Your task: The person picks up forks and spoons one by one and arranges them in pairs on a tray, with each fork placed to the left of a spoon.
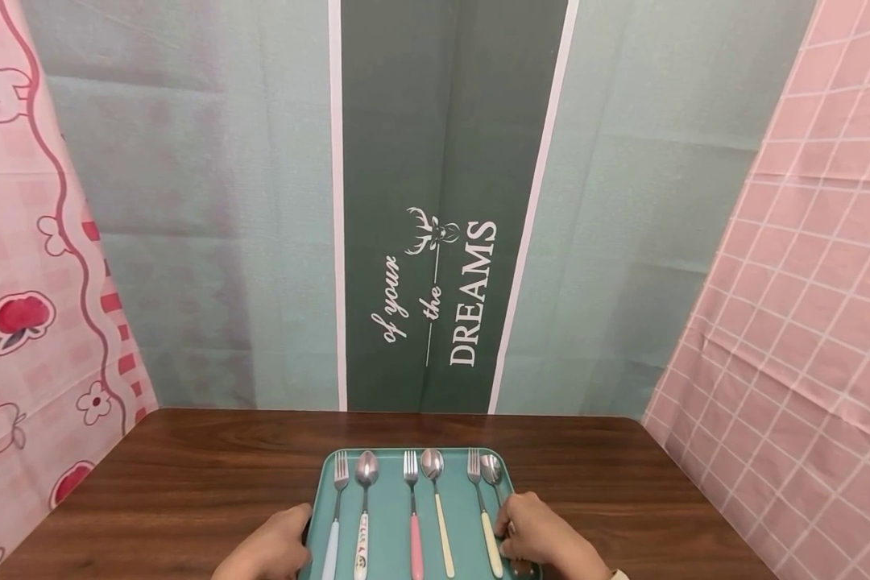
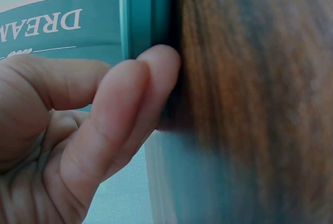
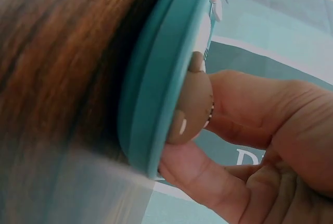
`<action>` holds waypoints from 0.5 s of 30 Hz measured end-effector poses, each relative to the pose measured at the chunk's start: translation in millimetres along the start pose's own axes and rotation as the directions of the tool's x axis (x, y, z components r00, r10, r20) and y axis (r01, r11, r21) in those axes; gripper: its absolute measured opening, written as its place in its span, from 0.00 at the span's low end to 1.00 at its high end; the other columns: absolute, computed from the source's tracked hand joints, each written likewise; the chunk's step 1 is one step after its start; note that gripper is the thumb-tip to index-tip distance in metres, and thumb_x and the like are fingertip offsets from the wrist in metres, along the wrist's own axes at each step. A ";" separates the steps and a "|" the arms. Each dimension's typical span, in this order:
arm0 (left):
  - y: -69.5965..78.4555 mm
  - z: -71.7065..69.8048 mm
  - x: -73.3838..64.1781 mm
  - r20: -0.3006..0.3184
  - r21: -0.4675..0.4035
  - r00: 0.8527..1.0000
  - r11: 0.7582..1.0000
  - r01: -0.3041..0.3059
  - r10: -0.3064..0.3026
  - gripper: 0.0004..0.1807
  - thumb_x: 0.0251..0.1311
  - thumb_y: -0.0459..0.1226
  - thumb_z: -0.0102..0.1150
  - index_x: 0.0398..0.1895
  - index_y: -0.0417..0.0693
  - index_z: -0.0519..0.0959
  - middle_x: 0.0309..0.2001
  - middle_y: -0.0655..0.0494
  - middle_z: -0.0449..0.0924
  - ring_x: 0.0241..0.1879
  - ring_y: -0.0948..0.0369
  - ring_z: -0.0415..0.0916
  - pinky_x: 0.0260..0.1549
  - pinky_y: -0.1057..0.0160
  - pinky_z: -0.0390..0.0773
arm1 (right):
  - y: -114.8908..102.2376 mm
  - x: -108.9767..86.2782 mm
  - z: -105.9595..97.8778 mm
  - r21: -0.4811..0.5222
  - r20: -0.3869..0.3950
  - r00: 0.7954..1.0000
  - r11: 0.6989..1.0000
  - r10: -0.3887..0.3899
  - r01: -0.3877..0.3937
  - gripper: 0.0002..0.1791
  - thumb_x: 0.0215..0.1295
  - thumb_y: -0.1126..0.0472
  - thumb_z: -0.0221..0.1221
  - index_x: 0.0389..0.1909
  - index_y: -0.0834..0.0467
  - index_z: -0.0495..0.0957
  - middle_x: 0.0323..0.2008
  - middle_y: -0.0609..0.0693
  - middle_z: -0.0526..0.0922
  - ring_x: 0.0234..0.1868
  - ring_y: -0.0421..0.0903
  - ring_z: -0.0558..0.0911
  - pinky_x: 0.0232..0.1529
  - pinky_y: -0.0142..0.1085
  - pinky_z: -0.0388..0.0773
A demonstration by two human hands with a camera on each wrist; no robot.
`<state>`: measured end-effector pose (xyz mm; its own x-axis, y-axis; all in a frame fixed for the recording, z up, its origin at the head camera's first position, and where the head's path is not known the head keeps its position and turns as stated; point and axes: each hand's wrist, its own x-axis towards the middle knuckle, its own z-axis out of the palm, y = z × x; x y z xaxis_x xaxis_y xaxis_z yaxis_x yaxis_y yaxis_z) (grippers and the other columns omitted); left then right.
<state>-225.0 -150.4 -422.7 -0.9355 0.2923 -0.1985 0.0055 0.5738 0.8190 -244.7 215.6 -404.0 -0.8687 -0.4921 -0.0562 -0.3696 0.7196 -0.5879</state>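
A teal tray point(image 1: 387, 515) lies on the table with forks and spoons set in pairs, bowls and tines toward the back. My left hand point(image 1: 271, 544) grips the tray's left rim, its thumb and fingertips close together at the edge in the left wrist view. At the right side, my right hand point(image 1: 544, 532) pinches the handle of the rightmost spoon point(image 1: 490, 469). That handle ends in a brown bear-shaped tip point(image 3: 193, 107), seen between thumb and fingers against the tray wall. Beside it lies a fork point(image 1: 487, 532) with a pale yellow handle.
Also on the tray are a blue-handled fork point(image 1: 331, 548), a spoon with a printed white handle point(image 1: 362, 544), a pink-handled fork point(image 1: 416, 544) and a yellow-handled spoon point(image 1: 444, 532). The brown wooden table point(image 1: 210, 475) meets hanging cloths at its back and sides.
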 end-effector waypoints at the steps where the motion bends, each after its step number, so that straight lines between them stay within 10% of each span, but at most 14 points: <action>1: -0.2 -0.4 0.3 0.005 -0.005 1.000 1.000 0.001 -0.001 0.18 0.39 0.16 0.46 0.38 0.32 0.68 0.28 0.50 0.69 0.28 0.53 0.66 0.26 0.57 0.67 | -0.1 0.0 0.2 -0.008 0.000 1.000 1.000 0.003 -0.003 0.08 0.41 0.77 0.62 0.24 0.64 0.83 0.11 0.42 0.73 0.10 0.33 0.70 0.12 0.27 0.69; 15: -1.9 -1.5 2.4 0.025 -0.017 1.000 1.000 -0.019 0.019 0.18 0.38 0.17 0.46 0.38 0.32 0.68 0.28 0.49 0.69 0.27 0.53 0.67 0.25 0.57 0.68 | -0.7 -1.4 1.4 -0.117 -0.020 1.000 0.993 -0.011 0.008 0.08 0.42 0.72 0.67 0.28 0.64 0.84 0.21 0.46 0.81 0.21 0.34 0.74 0.23 0.32 0.76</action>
<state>-227.8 -151.9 -423.9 -0.9262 0.3219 -0.1962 0.0168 0.5550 0.8317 -242.7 215.1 -404.6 -0.8712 -0.4898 -0.0336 -0.4127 0.7678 -0.4901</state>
